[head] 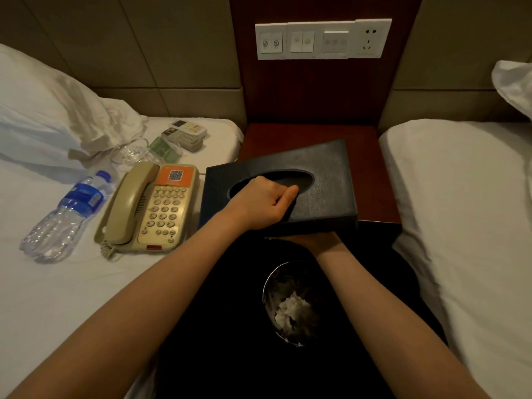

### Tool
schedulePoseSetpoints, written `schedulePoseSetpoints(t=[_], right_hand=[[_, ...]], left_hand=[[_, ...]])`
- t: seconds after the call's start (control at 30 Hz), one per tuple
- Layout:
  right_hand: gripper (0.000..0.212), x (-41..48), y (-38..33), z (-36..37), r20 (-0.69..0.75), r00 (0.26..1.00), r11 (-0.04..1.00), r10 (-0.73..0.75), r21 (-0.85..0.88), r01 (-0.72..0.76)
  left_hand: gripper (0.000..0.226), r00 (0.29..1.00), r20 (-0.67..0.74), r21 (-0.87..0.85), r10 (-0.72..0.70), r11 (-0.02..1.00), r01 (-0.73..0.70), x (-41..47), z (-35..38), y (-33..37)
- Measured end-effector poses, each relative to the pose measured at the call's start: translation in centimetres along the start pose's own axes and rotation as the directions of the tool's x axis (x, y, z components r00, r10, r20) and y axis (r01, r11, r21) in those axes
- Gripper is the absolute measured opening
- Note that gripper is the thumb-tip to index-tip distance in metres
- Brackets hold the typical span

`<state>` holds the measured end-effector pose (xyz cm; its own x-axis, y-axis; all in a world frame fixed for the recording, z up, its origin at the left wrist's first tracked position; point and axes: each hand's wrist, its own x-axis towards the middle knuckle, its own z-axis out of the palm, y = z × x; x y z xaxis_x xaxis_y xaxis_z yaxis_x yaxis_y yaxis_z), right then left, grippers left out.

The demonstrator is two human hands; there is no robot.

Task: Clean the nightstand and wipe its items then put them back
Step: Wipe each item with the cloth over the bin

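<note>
- The black tissue box (pixel 325 182) sits tilted in the middle of the frame, held over the front edge of the dark red nightstand (pixel 365 145).
- The left hand (pixel 264 203) grips the rim of the box's oval opening, fingers curled inside, thumb pressed on top.
- The right hand (pixel 313 239) is under the box's near edge; I cannot tell how its fingers lie.
- At left, on the white bed, lie a beige telephone (pixel 149 205), a water bottle (pixel 66 217) and remote controls (pixel 187 133).
- Lower centre, a round waste bin (pixel 288 303) holds crumpled white tissue.
</note>
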<state>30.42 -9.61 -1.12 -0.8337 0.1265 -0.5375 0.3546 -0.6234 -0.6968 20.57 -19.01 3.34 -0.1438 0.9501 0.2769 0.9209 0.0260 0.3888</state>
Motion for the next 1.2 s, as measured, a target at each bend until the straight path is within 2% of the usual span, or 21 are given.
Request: schedulePoseSetpoints(t=[0.03, 0.07, 0.1, 0.13, 0.17, 0.23, 0.37, 0.43, 0.53, 0.63, 0.67, 0.73, 0.77, 0.8, 0.83, 0.9, 0.97, 1.2], right_hand=[[0.065, -0.5, -0.1, 0.4, -0.071, 0.997, 0.998, 0.014, -0.052, -0.018], [0.059, -1.1, 0.2, 0.8, -0.095, 0.994, 0.997, -0.062, 0.035, 0.065], [0.043, -1.5, -0.1, 0.4, 0.039, 0.985, 0.962, -0.166, 0.225, 0.153], [0.036, -1.2, -0.2, -0.9, -0.052, 0.942, 0.889, -0.331, 0.317, 0.33], [0.041, -1.4, -0.9, -1.9, -0.166, 0.917, 0.819, -0.363, 0.412, 0.399], [0.041, -1.3, -2.2, -3.8, -0.313, 0.896, 0.779, -0.314, 0.455, 0.432], [0.051, -1.5, -3.4, -4.3, -0.297, 0.93, 0.846, -0.219, 0.417, 0.332], [0.05, -1.1, -3.5, -2.8, -0.296, 0.934, 0.902, -0.199, 0.318, 0.293], [0.035, -0.3, -3.6, 0.6, -0.229, 0.956, 0.958, -0.181, 0.177, 0.224], [0.02, 1.0, -3.8, 4.9, -0.15, 0.98, 0.991, -0.13, -0.047, 0.124], [0.02, 1.5, -3.6, 6.3, -0.168, 0.98, 0.987, -0.104, -0.138, 0.081], [0.048, 2.5, -2.9, 8.7, -0.211, 0.974, 0.969, -0.087, -0.243, 0.034], [0.063, 3.0, -2.4, 9.4, -0.226, 0.968, 0.965, -0.106, -0.257, 0.046], [0.069, 3.4, -1.7, 10.1, -0.232, 0.964, 0.963, -0.132, -0.26, 0.07], [0.064, 3.8, -1.2, 10.8, -0.225, 0.958, 0.955, -0.176, -0.274, 0.111], [0.036, 3.8, -0.3, 12.2, -0.202, 0.948, 0.936, -0.245, -0.305, 0.177], [0.023, 3.9, 0.1, 13.8, -0.183, 0.942, 0.924, -0.28, -0.316, 0.213], [0.049, 4.8, 4.1, 19.6, -0.137, 0.96, 0.939, -0.244, -0.281, 0.198]], left_hand=[[0.046, 1.0, 0.006, 0.023, -0.005, 1.0, 0.005, -0.1, -0.1, -0.4], [0.046, 1.0, 0.013, 0.043, -0.013, 0.999, 0.012, -0.2, -0.4, -0.8], [0.046, 1.0, 0.02, 0.057, -0.024, 0.998, 0.023, -0.4, -0.6, -1.3], [0.046, 0.999, 0.026, 0.069, -0.036, 0.997, 0.035, -0.7, -1.0, -1.8], [0.047, 0.998, 0.028, 0.082, -0.048, 0.996, 0.046, -0.9, -1.5, -2.4], [0.048, 0.998, 0.017, 0.111, -0.066, 0.992, 0.063, -1.6, -2.5, -3.6], [0.047, 0.998, -0.011, 0.198, -0.063, 0.978, 0.064, -3.1, -4.3, -5.1], [0.046, 0.997, 0.002, 0.246, -0.077, 0.966, 0.074, -4.1, -5.0, -5.7], [0.048, 0.994, 0.034, 0.298, -0.107, 0.95, 0.092, -5.6, -5.4, -6.3], [0.05, 0.985, 0.027, 0.294, -0.168, 0.943, 0.153, -7.6, -6.6, -7.0], [0.048, 0.977, 0.043, 0.298, -0.211, 0.936, 0.189, -8.3, -7.3, -7.3], [0.042, 0.954, 0.074, 0.321, -0.292, 0.912, 0.254, -9.7, -9.0, -8.0], [0.041, 0.944, 0.074, 0.343, -0.321, 0.897, 0.279, -10.5, -9.7, -8.2], [0.041, 0.939, 0.064, 0.369, -0.338, 0.882, 0.293, -11.2, -10.5, -8.4], [0.041, 0.938, 0.048, 0.391, -0.342, 0.871, 0.298, -12.0, -11.1, -8.5], [0.043, 0.943, 0.012, 0.4, -0.333, 0.866, 0.301, -13.7, -12.1, -8.7], [0.05, 0.941, -0.029, 0.396, -0.338, 0.86, 0.321, -15.4, -13.1, -8.8], [0.054, 0.875, -0.123, 0.393, -0.467, 0.787, 0.475, -21.7, -14.6, -9.6]])
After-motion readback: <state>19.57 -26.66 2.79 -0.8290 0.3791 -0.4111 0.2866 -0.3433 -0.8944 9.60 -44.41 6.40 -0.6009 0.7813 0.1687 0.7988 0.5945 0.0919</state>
